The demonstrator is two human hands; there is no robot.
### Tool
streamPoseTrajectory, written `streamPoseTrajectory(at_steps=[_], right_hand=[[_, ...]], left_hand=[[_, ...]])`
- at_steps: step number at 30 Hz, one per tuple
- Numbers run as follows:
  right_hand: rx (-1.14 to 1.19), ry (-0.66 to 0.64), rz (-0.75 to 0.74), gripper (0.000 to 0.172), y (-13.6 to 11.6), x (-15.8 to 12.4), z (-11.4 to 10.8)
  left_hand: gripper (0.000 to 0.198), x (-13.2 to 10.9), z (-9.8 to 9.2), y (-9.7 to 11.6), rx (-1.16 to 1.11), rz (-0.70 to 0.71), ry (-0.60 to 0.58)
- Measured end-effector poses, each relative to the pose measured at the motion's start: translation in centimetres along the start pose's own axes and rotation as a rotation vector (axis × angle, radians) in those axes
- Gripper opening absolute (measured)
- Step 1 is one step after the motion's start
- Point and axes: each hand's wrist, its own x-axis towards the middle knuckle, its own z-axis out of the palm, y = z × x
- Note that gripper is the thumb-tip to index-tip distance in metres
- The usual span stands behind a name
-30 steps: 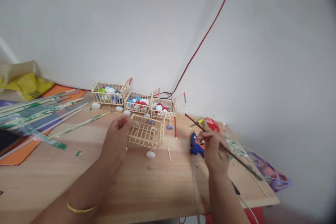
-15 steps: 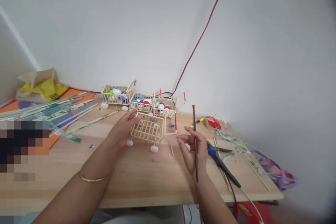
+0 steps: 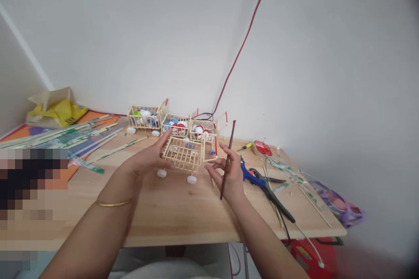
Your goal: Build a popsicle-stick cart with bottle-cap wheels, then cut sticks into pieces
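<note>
We can't read any words here. Far left of the left hand [image 3: 149, 157], a yellow bag [image 3: 55, 113] has dark marks [image 3: 70, 120], too blurry. Below and right of the right hand [image 3: 231, 176], a red box's [image 3: 319, 259] yellow label [image 3: 303, 253] is too small.

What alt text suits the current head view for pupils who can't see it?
A person's left hand is at one end of a small wheeled stick cart, while the right hand, near its handle, holds a slim, red-tipped dark rod. Behind, three similar carts hold colourful pieces; a blue glue gun lies on the wooden table.
</note>
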Motion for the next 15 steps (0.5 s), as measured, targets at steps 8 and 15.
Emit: streamPoseTrajectory(at_steps=[8,15], right_hand=[[-0.047,0.040,-0.094,0.060,0.9,0.9,-0.3],[-0.123,0.058,-0.166,0.055,2.6,1.0,-1.5]], left_hand=[[0.110,0.9,-1.0,-1.1,0.090,-0.060,-0.060],[0.110,1.1,-0.8,-1.7,-0.033,-0.061,-0.084]])
